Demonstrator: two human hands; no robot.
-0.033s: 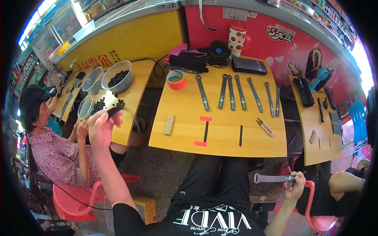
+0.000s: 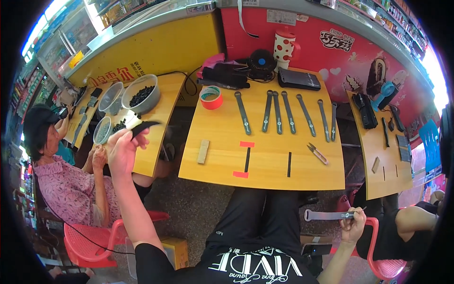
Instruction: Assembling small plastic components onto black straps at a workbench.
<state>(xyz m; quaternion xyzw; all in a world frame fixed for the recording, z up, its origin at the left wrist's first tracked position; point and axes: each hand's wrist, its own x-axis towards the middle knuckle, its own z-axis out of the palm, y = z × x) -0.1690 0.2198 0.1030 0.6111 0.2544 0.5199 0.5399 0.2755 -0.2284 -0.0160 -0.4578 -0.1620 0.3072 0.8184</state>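
Raised at the left, beside the neighbouring table, my left hand (image 2: 122,154) pinches a dark strip (image 2: 144,128), whose free end points right. Low at the right, my right hand (image 2: 353,225) is closed round a grey strap (image 2: 326,216) with a rounded, holed end. A thin pointed tip sticks out past those fingers; its kind cannot be made out. On the table (image 2: 217,173) before me lie several similar grey straps (image 2: 242,113), thread snips (image 2: 318,154), a small wooden block (image 2: 203,151), a black strip (image 2: 248,160) between two red tape pieces, and another black strip (image 2: 289,164).
A red tape roll (image 2: 212,103), black fan (image 2: 262,60), dotted tumbler (image 2: 283,49) and black case (image 2: 299,79) stand at the back. At left, a person (image 2: 71,182) sits by tubs of small black pieces (image 2: 142,95). Another table (image 2: 378,182) stands right.
The dark strip in my left hand has swung, its free end now straighter and pointing right. My right hand and the strap have stayed in place.
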